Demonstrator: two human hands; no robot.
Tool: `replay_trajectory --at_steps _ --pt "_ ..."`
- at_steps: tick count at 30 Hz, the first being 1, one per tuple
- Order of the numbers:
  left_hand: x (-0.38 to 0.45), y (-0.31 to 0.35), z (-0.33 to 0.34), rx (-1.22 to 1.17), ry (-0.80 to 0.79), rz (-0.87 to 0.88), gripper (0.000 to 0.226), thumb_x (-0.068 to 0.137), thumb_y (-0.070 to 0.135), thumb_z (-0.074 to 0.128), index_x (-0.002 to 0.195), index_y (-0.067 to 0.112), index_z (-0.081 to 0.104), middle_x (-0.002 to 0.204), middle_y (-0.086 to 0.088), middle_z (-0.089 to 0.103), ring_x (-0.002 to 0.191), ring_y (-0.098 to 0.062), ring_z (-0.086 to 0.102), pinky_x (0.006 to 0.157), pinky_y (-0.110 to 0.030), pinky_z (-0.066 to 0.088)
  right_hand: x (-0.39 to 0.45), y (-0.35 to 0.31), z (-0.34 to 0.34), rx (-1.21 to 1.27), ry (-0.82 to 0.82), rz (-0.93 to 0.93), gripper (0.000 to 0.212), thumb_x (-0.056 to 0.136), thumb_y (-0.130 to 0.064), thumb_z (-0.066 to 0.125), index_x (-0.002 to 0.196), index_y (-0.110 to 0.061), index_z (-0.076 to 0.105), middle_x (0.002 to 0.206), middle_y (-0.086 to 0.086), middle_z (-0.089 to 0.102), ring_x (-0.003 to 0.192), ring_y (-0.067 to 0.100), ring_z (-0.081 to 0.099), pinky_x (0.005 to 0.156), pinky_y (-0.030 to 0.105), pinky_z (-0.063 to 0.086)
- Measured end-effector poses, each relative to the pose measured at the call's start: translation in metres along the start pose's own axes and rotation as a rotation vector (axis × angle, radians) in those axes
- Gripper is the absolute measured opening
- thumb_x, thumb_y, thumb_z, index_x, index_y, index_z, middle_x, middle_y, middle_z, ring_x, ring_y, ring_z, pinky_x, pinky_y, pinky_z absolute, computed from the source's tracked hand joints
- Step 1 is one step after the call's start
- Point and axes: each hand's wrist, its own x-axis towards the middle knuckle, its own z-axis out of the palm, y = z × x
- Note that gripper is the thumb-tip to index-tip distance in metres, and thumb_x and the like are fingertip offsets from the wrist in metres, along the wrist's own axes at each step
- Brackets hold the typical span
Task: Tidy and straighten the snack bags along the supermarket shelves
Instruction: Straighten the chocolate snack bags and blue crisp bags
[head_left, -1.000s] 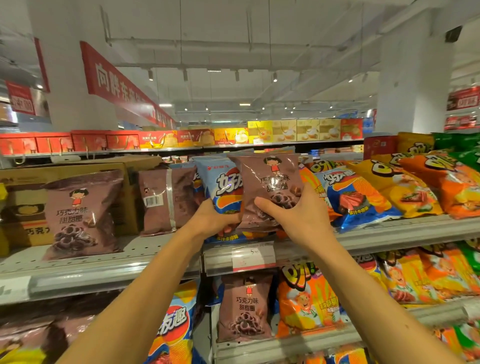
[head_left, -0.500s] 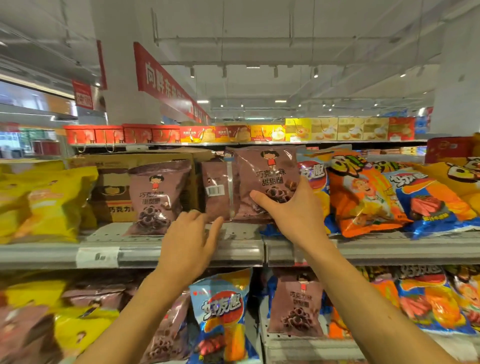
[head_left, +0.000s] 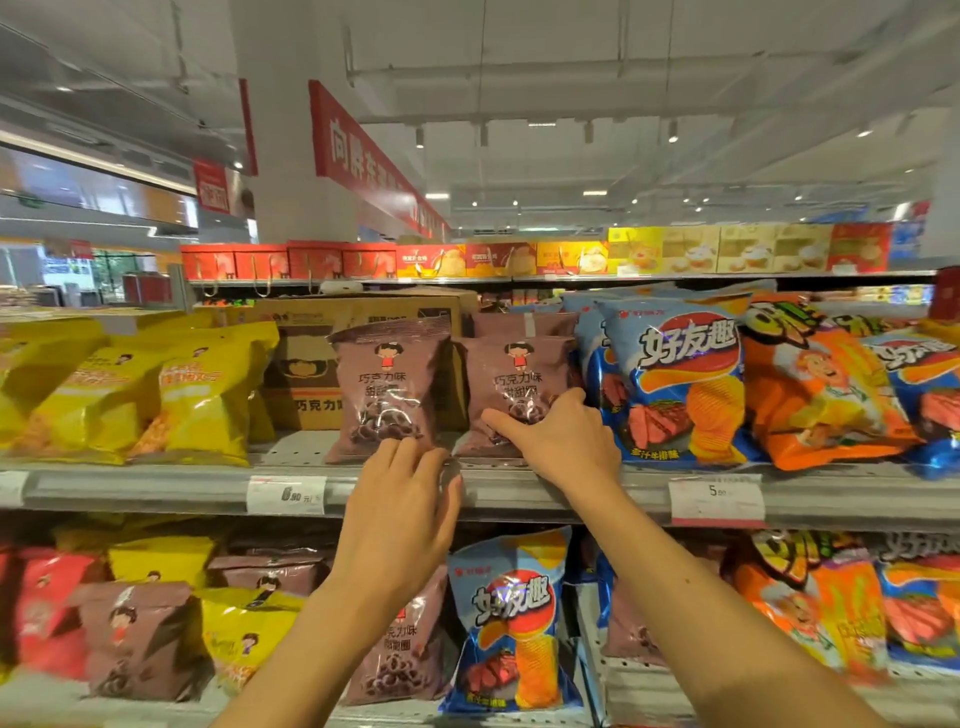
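Two bare hands work the upper shelf (head_left: 156, 486) of a supermarket snack aisle, a grey metal ledge with perforated decking and a clear price rail along its front. The right hand (head_left: 563, 441) lies on the lower front of a brown chocolate-ring bag (head_left: 511, 379), fingers spread and resting flat on it, the bag standing upright on the shelf just beside a blue crisp bag (head_left: 670, 384). The left hand (head_left: 402, 512) reaches up at the shelf edge, its fingertips at the bottom seam of a second brown bag (head_left: 387, 384) standing upright to the left; the fingers look loosely bent, and whether they touch the bag or only the rail is hard to tell from this angle. A cardboard carton (head_left: 306, 374) sits behind the brown bags, with yellow bags (head_left: 202, 395) to the left and an orange bag (head_left: 826, 384) to the right. White price tags (head_left: 285, 494) hang on the rail. The lower shelf holds more mixed bags, leaning unevenly. Overhead, a red banner (head_left: 363, 161) runs along a white pillar beneath a white ceiling with exposed pipes and spotlights, and red and yellow gift boxes (head_left: 519, 258) line the top of the far shelving.
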Motion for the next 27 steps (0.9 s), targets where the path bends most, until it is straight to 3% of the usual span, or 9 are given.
replay_trajectory --at_steps 3,8,14,18,19,23,26,27 --pt "0.000 0.003 0.003 -0.010 0.027 -0.017 0.034 0.095 0.035 0.053 0.117 0.012 0.065 0.106 -0.001 0.060 0.098 -0.019 0.050 0.083 -0.038 0.050 -0.003 -0.001 -0.002 -0.027 -0.006 0.010 0.123 0.062 -0.093 0.061 0.145 -0.006 0.038 0.135 0.014 0.058 0.121 0.036 0.059 0.088 0.045 0.050" --pt "0.004 0.013 0.003 -0.074 0.060 -0.140 0.031 0.093 0.031 0.060 0.111 0.008 0.069 0.101 -0.004 0.062 0.097 -0.020 0.052 0.081 -0.038 0.050 -0.013 0.003 -0.011 0.046 -0.063 -0.003 0.127 0.063 -0.093 0.061 0.150 -0.008 0.027 0.141 0.013 0.054 0.128 0.035 0.055 0.092 0.044 0.050" --pt "0.019 0.052 0.000 -0.387 0.237 -0.137 0.017 0.093 0.022 0.060 0.105 0.012 0.067 0.101 0.001 0.060 0.098 -0.016 0.054 0.082 -0.022 0.038 -0.035 0.035 -0.038 0.333 0.107 -0.212 0.062 0.089 -0.051 0.071 0.140 -0.024 0.050 0.129 -0.006 0.063 0.122 0.015 0.057 0.100 0.036 0.049" --pt "0.033 0.106 0.005 -0.564 0.249 -0.088 0.009 0.093 0.017 0.062 0.101 0.017 0.065 0.097 0.006 0.060 0.092 -0.011 0.055 0.079 -0.020 0.039 -0.042 0.074 -0.074 0.561 0.203 -0.225 0.014 0.093 -0.032 0.072 0.102 -0.026 0.065 0.091 -0.013 0.069 0.086 0.002 0.067 0.075 0.020 0.055" --pt "0.037 0.122 0.008 -0.604 0.251 -0.087 0.008 0.092 0.016 0.063 0.101 0.016 0.065 0.096 0.005 0.062 0.091 -0.011 0.057 0.079 -0.020 0.040 -0.040 0.086 -0.087 0.596 0.206 -0.193 0.010 0.093 -0.031 0.073 0.097 -0.026 0.065 0.087 -0.011 0.070 0.081 0.004 0.068 0.072 0.021 0.056" --pt "0.051 0.192 0.023 -0.758 0.217 -0.100 0.009 0.094 0.020 0.064 0.102 0.016 0.067 0.099 0.004 0.066 0.091 -0.012 0.063 0.082 -0.027 0.049 -0.023 0.152 -0.142 0.663 0.146 -0.031 0.011 0.093 -0.024 0.071 0.098 -0.016 0.067 0.087 0.009 0.074 0.087 0.028 0.072 0.084 0.052 0.058" --pt "0.060 0.249 0.034 -0.789 0.178 -0.161 0.008 0.093 0.023 0.065 0.102 0.023 0.065 0.101 0.007 0.066 0.092 -0.007 0.060 0.078 -0.007 0.041 -0.011 0.208 -0.184 0.652 0.136 0.033 0.011 0.091 -0.024 0.072 0.095 -0.015 0.068 0.078 0.005 0.072 0.080 0.025 0.071 0.084 0.050 0.057" --pt "0.063 0.266 0.038 -0.776 0.168 -0.184 0.011 0.093 0.022 0.065 0.104 0.022 0.065 0.102 0.006 0.066 0.092 -0.008 0.060 0.077 -0.009 0.040 -0.008 0.226 -0.196 0.639 0.140 0.037 0.011 0.090 -0.025 0.073 0.094 -0.015 0.068 0.076 0.003 0.071 0.076 0.023 0.068 0.081 0.046 0.056"
